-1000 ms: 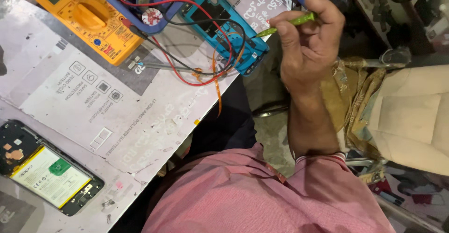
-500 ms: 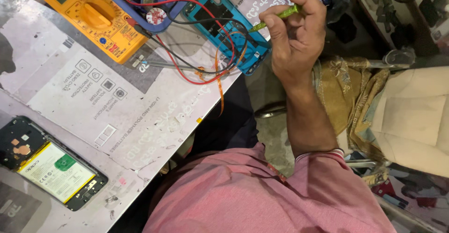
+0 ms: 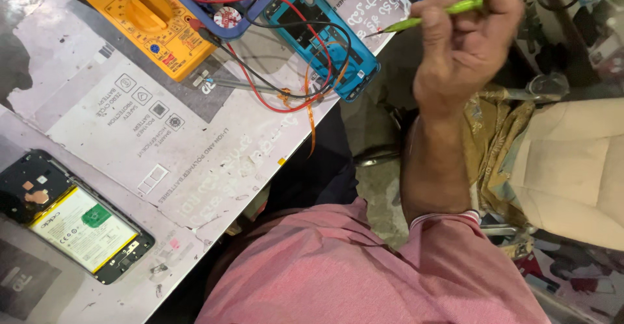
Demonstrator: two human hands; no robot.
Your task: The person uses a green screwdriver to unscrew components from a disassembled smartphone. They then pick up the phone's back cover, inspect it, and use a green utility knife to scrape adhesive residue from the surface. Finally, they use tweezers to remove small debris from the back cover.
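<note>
The right hand [image 3: 465,51] grasps a green screwdriver [image 3: 432,15] in its fingers, just right of the teal phone shell [image 3: 354,64]; red and black wires [image 3: 286,93] cross the shell.

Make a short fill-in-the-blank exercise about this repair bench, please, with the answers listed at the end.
1. The right hand holds a thin ____ screwdriver in its grip.
2. The multimeter at the top of the bench has an ____ body.
3. Red and black leads lie across the ____ phone back cover.
4. The opened phone with its battery showing lies at the bench's ____ edge in the view.

Missing words: green; orange; blue; left
</note>
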